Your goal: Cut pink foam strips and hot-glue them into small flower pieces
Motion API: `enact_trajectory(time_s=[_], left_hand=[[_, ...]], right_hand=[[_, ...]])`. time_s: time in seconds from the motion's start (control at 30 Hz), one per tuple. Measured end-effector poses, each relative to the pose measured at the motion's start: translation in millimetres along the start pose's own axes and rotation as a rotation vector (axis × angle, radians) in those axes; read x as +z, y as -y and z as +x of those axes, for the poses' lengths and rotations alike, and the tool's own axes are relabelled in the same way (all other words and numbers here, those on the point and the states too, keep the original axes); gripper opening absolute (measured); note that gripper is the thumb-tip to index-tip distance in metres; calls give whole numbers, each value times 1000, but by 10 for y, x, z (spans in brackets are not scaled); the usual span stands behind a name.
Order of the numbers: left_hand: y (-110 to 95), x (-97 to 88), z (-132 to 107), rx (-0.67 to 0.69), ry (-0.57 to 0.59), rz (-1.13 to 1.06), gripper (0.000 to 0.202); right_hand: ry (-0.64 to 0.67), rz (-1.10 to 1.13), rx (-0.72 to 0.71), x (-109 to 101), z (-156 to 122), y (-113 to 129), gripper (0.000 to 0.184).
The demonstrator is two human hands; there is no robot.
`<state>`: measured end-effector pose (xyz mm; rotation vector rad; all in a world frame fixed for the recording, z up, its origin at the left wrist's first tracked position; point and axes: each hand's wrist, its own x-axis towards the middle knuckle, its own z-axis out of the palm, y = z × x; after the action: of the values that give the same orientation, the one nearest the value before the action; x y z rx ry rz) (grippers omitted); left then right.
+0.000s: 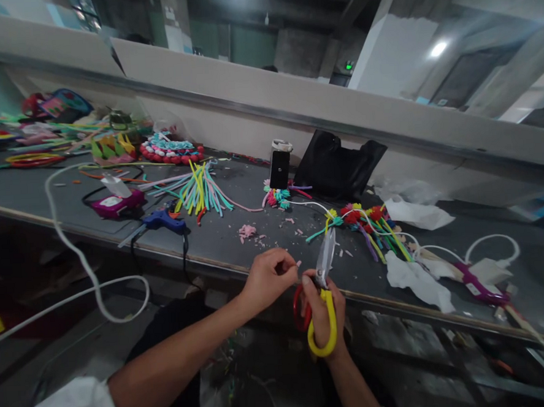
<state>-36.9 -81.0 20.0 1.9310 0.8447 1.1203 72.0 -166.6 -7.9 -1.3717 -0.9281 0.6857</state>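
1. Left hand (pixel 268 278) pinches a tiny pale scrap (pixel 298 264); thumb and forefinger are closed tight on it, just above the near edge of the worktop (pixel 219 240)
2. Right hand (pixel 324 316) grips the scissors (pixel 325 258), fingers curled through the yellow and red loops; the blades point up and look nearly closed, just beside the scrap
3. Progress, as a judgement: pink snippings (pixel 246 231) lie beyond the hands and flower bundles (pixel 365 219) lie to the right, so much cutting and assembly looks done; the scrap in hand looks mid-trim; the loose coloured stems (pixel 200 192) near the blue glue gun (pixel 165 221) look unused
4. Hard to make out: the scrap is too small to tell its shape or material; whether the blades touch it is unclear; the handles hide part of the right hand; the white cable (pixel 87 270) runs out of frame at left
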Motion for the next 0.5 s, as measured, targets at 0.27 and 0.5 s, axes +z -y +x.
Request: enact_trajectory(time_s=[0.27,0.5], left_hand=[[-28,75,-85,289,85,326,11],[-2,37,-45,-85,239,-63,9]], right_hand=[[-3,-2,-24,-44,49,15,25],[43,88,-19,-73,47,42,21]])
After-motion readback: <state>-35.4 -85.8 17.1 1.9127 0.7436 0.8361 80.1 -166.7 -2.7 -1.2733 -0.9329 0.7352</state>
